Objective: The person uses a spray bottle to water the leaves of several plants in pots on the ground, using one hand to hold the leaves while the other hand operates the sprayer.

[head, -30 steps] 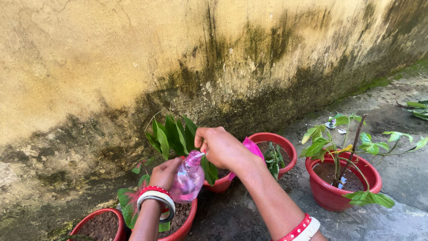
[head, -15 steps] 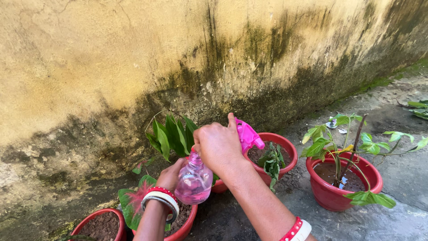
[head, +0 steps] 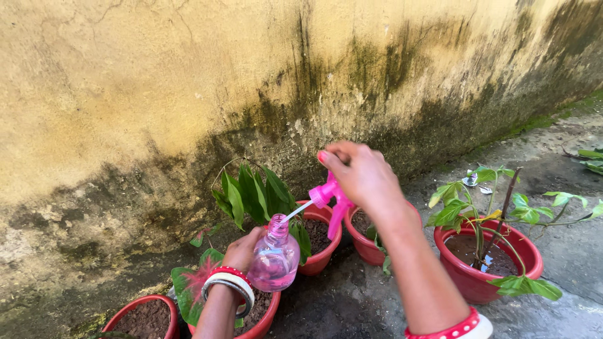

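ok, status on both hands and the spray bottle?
Left hand grips pink bottle, upright. Right hand holds pink spray head lifted clear, dip tube tip at the neck. Red pots below; nothing blocking.

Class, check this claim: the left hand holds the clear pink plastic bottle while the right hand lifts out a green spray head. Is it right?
One detail is wrong. The head view shows the left hand holding the clear pink plastic bottle while the right hand lifts out a pink spray head, not green.

No labels, signs or screens show here, and the only container of the package kind is a small clear pink spray bottle, rounded and unlabelled, held above the red flower pots near the stained wall
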